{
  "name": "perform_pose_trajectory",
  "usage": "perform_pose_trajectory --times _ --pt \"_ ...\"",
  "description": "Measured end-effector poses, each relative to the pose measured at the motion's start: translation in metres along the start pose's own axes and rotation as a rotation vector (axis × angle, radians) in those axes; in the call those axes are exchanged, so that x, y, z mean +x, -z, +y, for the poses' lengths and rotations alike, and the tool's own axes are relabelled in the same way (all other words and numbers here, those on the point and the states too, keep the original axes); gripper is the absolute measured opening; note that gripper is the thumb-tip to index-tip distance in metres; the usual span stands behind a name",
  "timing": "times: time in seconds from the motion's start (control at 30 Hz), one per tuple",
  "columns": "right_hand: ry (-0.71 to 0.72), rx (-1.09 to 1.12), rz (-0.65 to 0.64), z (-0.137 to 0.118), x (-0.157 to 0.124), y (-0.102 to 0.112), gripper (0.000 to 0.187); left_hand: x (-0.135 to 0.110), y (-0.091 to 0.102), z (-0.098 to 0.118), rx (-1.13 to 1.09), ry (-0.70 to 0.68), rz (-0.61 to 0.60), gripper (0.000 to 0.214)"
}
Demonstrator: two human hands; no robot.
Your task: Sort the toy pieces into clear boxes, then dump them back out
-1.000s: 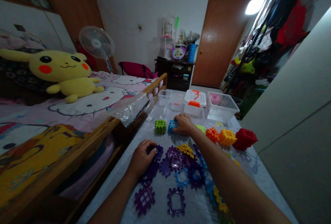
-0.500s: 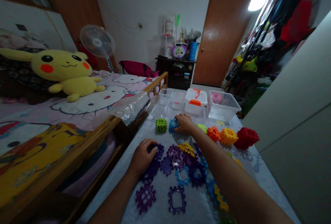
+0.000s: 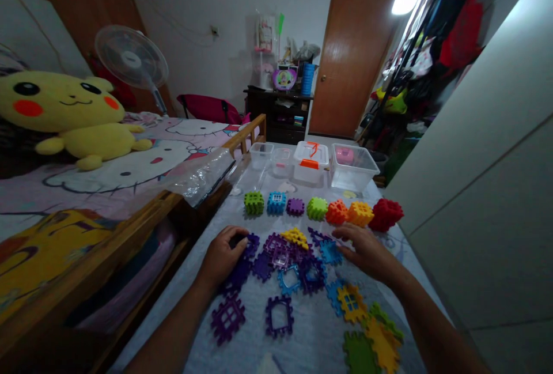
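While the left hand [image 3: 221, 256] lies with thumb and fingers curved over the dark purple toothed plates [image 3: 238, 275], whether it grips one cannot be told. The right hand [image 3: 367, 252] is loosely spread, thumb parted from fingers, beside a blue toothed plate [image 3: 330, 252]; contact between them is unclear. Between the hands, a yellow piece [image 3: 295, 238] rests on a heap of purple plates [image 3: 276, 256], with a light blue frame [image 3: 281, 283] just in front. Nearer the viewer, a purple window plate [image 3: 228, 317] and a yellow window plate [image 3: 345, 300] lie well apart on the cloth-covered surface [image 3: 315, 333]. Beyond the hands stands a row of blocks: green [image 3: 253, 203], blue, purple, lime, orange, yellow-orange and red. Behind it are clear plastic boxes, one with a lid and orange handle [image 3: 314, 148].
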State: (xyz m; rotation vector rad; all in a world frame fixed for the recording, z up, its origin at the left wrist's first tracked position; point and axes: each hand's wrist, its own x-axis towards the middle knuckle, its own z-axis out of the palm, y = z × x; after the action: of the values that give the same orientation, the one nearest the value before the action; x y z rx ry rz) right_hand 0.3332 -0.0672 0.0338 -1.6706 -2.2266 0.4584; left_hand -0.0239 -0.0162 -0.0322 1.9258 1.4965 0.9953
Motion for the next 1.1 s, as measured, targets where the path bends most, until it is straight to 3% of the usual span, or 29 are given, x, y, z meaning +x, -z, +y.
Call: perform_pose_trajectory --times 0.13,0.2,0.37,0.6,0.77,0.9,1.0,1.1 --pt "0.022 -0.07 -0.014 0.004 -0.012 -0.023 0.053 0.0 -0.001 -0.002 0.006 0.009 0.004 0.025" --pt "0.027 -0.111 -0.045 0.003 -0.009 -0.03 0.056 0.0 -0.001 -0.003 0.007 0.017 0.007 0.025" --pt "0.073 -0.133 -0.056 -0.002 -0.006 -0.031 0.046 0.0 -0.001 -0.004 0.006 0.022 0.006 0.026" --pt "0.053 -0.066 0.096 0.002 -0.013 -0.032 0.022 0.0 -0.001 -0.003 0.003 0.035 -0.006 0.027" --pt "-0.063 0.023 0.229 0.014 -0.016 -0.027 0.025 0.001 -0.002 -0.005 0.004 0.023 -0.007 0.026" --pt "-0.124 0.169 0.128 0.016 -0.019 -0.027 0.034 0.0 -0.002 -0.005 0.01 0.017 -0.008 0.025" --pt "-0.117 0.09 0.081 0.014 -0.018 -0.032 0.033 -0.001 -0.002 -0.005 0.008 0.019 -0.003 0.025" --pt "-0.049 -0.059 0.183 0.006 -0.018 -0.035 0.028 -0.001 -0.001 -0.003 0.004 0.017 -0.001 0.025"
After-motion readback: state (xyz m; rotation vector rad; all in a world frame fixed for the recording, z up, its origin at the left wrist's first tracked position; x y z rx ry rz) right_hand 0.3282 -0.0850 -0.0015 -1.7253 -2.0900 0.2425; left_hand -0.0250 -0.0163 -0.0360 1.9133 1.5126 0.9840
